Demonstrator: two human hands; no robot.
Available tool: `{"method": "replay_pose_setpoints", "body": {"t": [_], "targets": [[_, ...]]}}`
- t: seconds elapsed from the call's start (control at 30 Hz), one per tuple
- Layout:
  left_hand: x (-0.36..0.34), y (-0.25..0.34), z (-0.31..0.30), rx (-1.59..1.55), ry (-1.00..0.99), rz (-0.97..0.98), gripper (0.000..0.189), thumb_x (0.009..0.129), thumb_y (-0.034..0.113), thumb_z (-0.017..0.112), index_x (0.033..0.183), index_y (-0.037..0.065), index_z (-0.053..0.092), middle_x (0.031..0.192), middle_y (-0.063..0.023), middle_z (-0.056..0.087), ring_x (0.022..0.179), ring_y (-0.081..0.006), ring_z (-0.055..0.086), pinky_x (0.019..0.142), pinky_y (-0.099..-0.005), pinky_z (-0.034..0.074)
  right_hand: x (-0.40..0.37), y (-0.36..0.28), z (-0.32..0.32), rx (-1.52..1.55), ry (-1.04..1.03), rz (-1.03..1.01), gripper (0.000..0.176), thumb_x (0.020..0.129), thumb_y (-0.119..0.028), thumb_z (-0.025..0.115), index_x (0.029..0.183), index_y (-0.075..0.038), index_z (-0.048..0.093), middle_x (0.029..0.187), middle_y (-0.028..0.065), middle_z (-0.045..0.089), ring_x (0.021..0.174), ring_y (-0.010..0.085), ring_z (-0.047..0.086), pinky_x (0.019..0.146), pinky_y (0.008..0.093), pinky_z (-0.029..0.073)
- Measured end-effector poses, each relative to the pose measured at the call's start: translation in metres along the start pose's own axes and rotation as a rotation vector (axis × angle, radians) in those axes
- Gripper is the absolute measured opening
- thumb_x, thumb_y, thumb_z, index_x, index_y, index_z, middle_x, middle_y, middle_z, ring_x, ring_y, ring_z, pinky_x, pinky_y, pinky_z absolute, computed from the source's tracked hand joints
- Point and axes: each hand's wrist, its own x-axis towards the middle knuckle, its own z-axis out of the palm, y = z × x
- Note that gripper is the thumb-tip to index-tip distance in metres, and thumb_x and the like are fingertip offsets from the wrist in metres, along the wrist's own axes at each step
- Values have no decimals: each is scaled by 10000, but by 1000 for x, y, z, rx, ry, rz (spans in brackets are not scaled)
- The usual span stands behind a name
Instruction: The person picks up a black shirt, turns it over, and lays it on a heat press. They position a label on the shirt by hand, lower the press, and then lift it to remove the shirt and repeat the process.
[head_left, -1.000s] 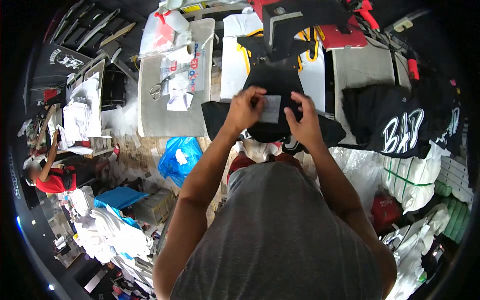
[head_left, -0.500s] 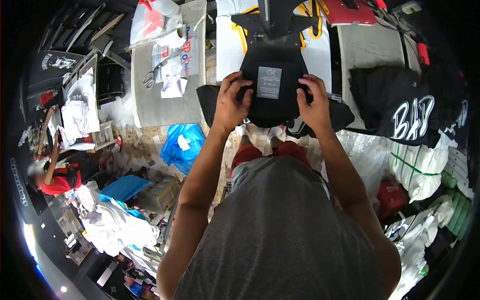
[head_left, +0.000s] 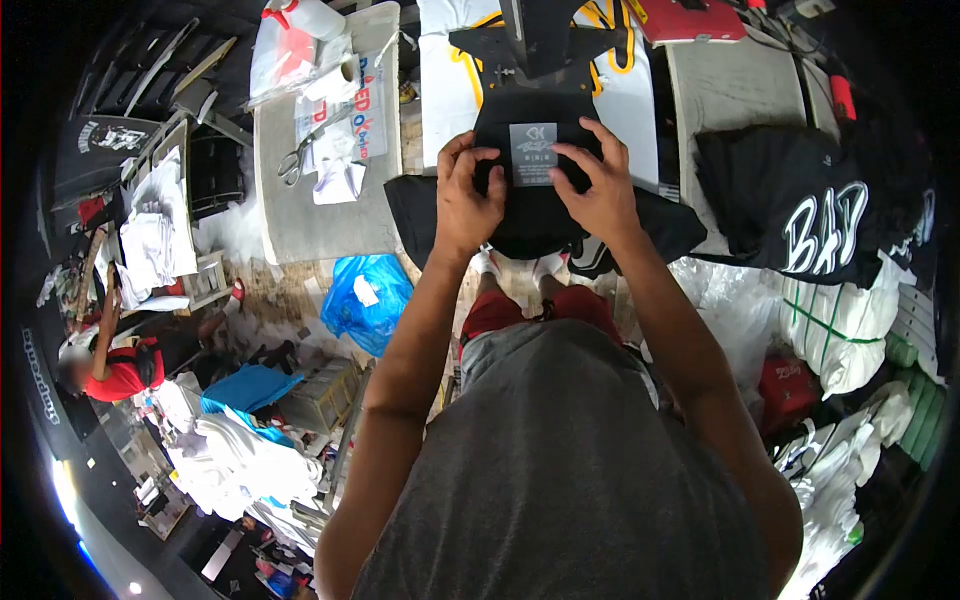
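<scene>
A black shirt [head_left: 530, 236] is draped over a small board in front of me, its sides hanging off left and right. On it lies a grey rectangular label [head_left: 533, 170] with pale lettering. My left hand [head_left: 468, 195] rests on the cloth left of the label, fingers curved and apart, holding nothing. At the label's right edge is my right hand [head_left: 600, 185], its index fingertip and thumb close to or touching that edge, fingers spread. Behind the label stands a dark metal press part [head_left: 535, 70].
White cloth with yellow-and-black trim [head_left: 440, 90] lies beneath the press part. On the left table [head_left: 330, 225] are scissors [head_left: 291, 165] and a white piece [head_left: 338, 182]. A black shirt lettered BAD [head_left: 825, 235] hangs at right. A blue plastic bag [head_left: 365, 310] sits on the floor. Far left, a person in red [head_left: 125, 372] works.
My right hand has moved left, from beside the label to its right edge. My left hand stays at the left side. The view has shifted slightly.
</scene>
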Motion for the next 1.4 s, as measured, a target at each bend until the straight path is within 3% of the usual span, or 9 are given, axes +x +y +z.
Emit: {"method": "replay_pose_setpoints", "body": {"t": [0.13, 0.23, 0.97, 1.13, 1.27, 1.4], "targets": [[11, 12, -2, -8, -7, 25, 285, 796, 8, 725, 1072, 68, 683, 1364, -200, 491, 1228, -365, 542, 1013, -422, 464, 0, -2, -1, 15, -13, 11, 347, 774, -180, 795, 1111, -157, 714, 1402, 107, 460, 1242, 363, 477, 1018, 456, 456], [11, 14, 3, -20, -126, 22, 294, 799, 36, 732, 1087, 87, 698, 1385, -202, 474, 1247, -380, 540, 1004, -420, 485, -1, 0, 1, 57, 3, 19, 358, 775, -166, 790, 1124, -155, 711, 1399, 114, 464, 1242, 361, 479, 1019, 450, 454], [10, 7, 10, -46, -75, 52, 312, 805, 60, 706, 1114, 83, 670, 1378, -217, 471, 1267, -409, 509, 1022, -420, 470, -1, 3, 7, 70, 26, 55, 438, 766, -100, 780, 1192, -151, 696, 1390, 122, 471, 1276, 341, 479, 1030, 431, 453], [10, 6, 8, -68, -90, 54, 298, 841, 25, 659, 1137, 59, 660, 1390, -212, 458, 1287, -395, 489, 1039, -436, 448, 1, 2, 5, 55, 32, 37, 427, 766, -61, 768, 1182, -127, 702, 1369, 132, 494, 1278, 337, 494, 1031, 411, 450], [9, 7, 8, -79, -88, 46, 299, 845, 0, 620, 1138, 47, 657, 1388, -216, 460, 1284, -398, 490, 1038, -434, 444, -2, 6, 7, 65, 13, 49, 419, 783, -119, 765, 1193, -175, 697, 1405, 118, 452, 1285, 343, 454, 1042, 443, 442], [9, 6, 7, -122, -88, 20, 302, 852, -11, 583, 1138, 46, 662, 1386, -211, 464, 1251, -386, 523, 995, -412, 482, -3, 12, 9, 95, 8, 53, 387, 823, -89, 710, 1200, -178, 703, 1407, 115, 455, 1283, 343, 455, 1040, 435, 442]]}}
